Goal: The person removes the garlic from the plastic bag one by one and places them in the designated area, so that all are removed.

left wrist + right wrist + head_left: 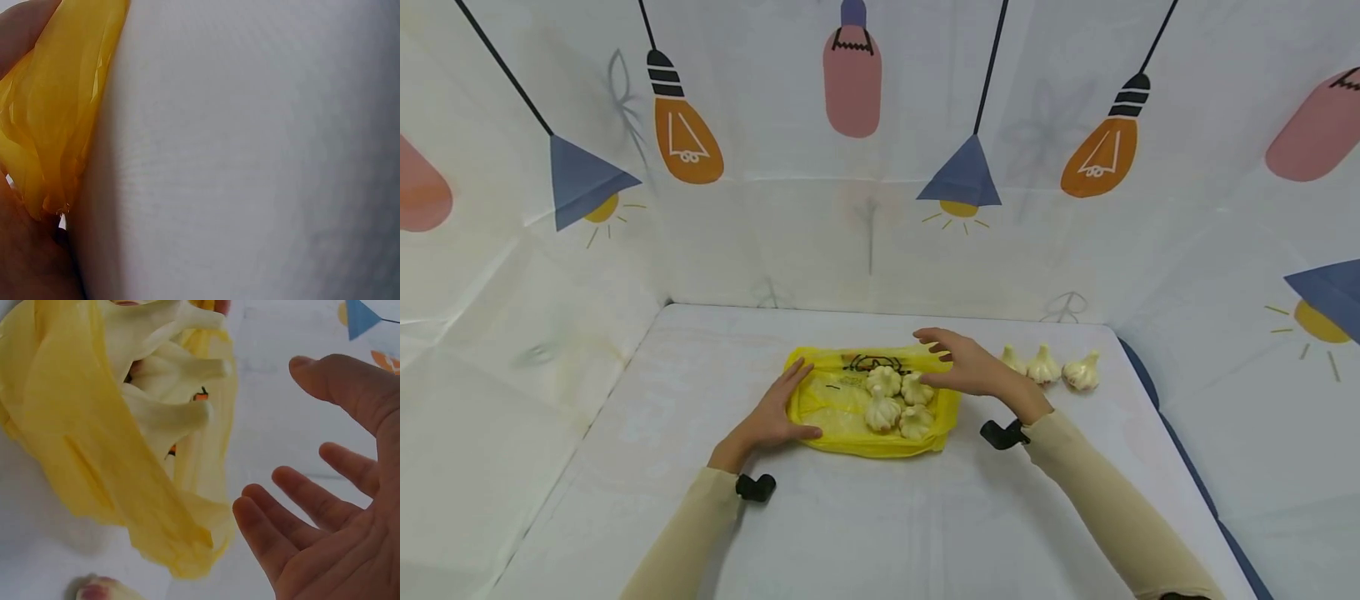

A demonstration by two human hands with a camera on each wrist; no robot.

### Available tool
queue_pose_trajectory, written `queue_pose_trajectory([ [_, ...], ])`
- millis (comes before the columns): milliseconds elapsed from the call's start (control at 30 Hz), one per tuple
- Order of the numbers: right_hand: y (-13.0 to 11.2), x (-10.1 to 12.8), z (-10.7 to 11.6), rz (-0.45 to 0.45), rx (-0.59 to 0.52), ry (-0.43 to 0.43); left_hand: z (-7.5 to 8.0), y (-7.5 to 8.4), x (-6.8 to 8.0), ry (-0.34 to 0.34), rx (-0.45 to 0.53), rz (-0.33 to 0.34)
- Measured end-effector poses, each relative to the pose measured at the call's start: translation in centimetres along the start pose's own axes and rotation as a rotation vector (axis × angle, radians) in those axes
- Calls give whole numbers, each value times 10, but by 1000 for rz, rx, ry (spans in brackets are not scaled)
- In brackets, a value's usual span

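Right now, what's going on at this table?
A person works at a white table with garlic and a yellow plastic bag. The left hand rests flat on the bag's left edge. The right hand hovers open over the bag's right side, holding nothing. Four garlic bulbs lie on the bag; whether they are inside it is hard to tell. Three more bulbs sit on the table to the right, apart from the bag.
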State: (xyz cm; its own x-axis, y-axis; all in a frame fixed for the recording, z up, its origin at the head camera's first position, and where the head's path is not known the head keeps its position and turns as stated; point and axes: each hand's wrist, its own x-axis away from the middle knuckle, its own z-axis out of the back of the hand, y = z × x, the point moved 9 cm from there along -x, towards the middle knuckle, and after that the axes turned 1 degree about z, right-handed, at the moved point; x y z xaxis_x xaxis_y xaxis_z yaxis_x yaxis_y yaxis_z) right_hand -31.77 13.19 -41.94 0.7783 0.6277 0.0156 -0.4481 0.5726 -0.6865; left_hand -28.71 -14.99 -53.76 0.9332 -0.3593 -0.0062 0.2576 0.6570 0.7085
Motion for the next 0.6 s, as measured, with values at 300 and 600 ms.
queue_pose_trajectory([
  [300, -1, -30, -29, -24, 16, -166, 2, 2, 0, 1, 1, -16],
  [600, 10, -46, -54, -111, 107, -296, 1, 0, -1, -4, -4, -11],
])
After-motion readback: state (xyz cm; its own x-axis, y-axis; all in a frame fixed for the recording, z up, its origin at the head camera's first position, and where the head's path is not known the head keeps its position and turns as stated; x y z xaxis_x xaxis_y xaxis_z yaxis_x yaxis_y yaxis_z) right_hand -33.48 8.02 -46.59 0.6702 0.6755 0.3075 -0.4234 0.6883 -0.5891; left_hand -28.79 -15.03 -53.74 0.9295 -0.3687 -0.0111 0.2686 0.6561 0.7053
